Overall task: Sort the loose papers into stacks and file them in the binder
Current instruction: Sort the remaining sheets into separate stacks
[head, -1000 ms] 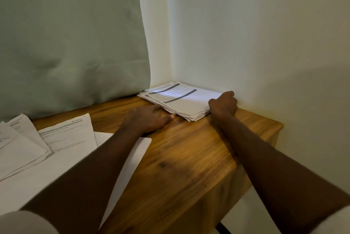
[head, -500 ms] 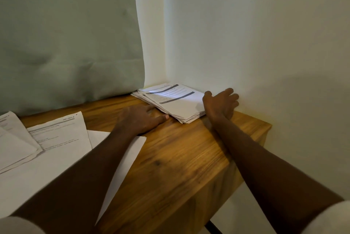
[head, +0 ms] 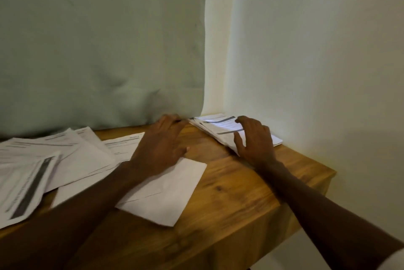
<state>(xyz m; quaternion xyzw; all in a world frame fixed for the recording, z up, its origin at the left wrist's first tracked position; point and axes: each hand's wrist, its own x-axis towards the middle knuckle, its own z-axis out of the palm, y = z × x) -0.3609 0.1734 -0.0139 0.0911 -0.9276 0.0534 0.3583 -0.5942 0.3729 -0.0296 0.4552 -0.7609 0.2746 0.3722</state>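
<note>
Loose printed papers (head: 43,160) spread over the wooden desk's (head: 229,193) left side, left hand (head: 161,145) flat with fingers straight beside the paper stack (head: 220,127) in the corner, right hand (head: 253,138) spread, fingers resting on that stack, gripping nothing.

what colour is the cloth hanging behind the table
Pale sage green cloth, plain, seen in the head view.

Loose papers (head: 43,160) run off the left edge, print smeared, unreadable. Right hand (head: 254,140) covers the stack's (head: 220,126) near corner. Left hand's fingertips (head: 175,119) blurred, probably touching the green fabric (head: 98,51).
</note>
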